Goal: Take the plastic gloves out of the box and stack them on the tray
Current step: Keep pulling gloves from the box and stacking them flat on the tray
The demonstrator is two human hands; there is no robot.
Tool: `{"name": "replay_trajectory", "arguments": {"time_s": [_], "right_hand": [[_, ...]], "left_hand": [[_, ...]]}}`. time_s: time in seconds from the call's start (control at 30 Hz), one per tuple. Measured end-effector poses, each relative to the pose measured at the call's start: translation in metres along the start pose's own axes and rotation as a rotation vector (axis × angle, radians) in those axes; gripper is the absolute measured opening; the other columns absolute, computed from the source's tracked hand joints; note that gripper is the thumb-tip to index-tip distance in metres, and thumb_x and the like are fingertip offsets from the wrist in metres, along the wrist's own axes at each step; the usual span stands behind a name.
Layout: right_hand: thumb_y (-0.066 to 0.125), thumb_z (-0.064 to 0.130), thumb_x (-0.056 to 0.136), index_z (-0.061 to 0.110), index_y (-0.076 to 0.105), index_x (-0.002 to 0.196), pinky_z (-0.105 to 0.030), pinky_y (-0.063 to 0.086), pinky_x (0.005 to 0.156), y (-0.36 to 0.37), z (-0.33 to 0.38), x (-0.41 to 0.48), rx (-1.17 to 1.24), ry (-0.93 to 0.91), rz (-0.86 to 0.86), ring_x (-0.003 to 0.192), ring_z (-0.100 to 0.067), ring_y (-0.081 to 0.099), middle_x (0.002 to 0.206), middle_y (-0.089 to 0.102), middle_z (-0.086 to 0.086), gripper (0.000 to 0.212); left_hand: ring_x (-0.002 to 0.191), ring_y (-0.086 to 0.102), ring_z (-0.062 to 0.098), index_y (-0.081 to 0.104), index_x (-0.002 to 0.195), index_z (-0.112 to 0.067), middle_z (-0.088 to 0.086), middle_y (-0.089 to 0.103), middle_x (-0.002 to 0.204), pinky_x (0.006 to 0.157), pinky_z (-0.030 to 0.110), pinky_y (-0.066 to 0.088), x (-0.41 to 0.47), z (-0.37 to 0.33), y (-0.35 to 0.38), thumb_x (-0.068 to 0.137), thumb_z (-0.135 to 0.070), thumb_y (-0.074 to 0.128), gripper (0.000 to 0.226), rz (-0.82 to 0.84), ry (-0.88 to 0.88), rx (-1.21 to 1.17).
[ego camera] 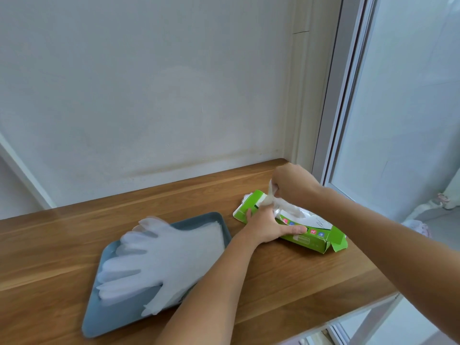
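Left grip (266, 227) clasps the green box (311, 241), 2 o'clock of the glove-stacked tray (104, 317); right grip (296, 183) pinches a glove (271, 198) at its opening.

bright daylight from right | soft shadows | slight blur | wide-angle distortion

print on the box (303, 239) is too blurred to read.
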State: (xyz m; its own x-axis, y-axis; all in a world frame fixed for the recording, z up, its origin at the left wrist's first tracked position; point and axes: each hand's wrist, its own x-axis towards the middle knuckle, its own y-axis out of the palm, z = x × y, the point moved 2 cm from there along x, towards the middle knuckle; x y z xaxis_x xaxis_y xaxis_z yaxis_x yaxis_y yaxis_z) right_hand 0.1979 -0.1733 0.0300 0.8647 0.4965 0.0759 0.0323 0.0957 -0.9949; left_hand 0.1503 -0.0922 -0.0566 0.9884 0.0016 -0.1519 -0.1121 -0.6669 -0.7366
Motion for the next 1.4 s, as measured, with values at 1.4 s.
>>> {"name": "replay_trajectory", "arguments": {"time_s": [1.4], "right_hand": [[0.058,0.048,0.079,0.014,0.075,0.075,-0.013,0.027,0.04,-0.141,0.04,-0.066,0.601,-0.36,0.379,0.035,-0.011,0.026,0.039,0.042,-0.003,0.038]], "left_hand": [[0.122,0.057,0.01,0.058,0.125,-0.013,-0.001,0.065,0.126,0.105,0.022,0.042,-0.106,0.002,-0.153,0.06,-0.077,0.068,0.091,-0.007,0.408,-0.897]]}}
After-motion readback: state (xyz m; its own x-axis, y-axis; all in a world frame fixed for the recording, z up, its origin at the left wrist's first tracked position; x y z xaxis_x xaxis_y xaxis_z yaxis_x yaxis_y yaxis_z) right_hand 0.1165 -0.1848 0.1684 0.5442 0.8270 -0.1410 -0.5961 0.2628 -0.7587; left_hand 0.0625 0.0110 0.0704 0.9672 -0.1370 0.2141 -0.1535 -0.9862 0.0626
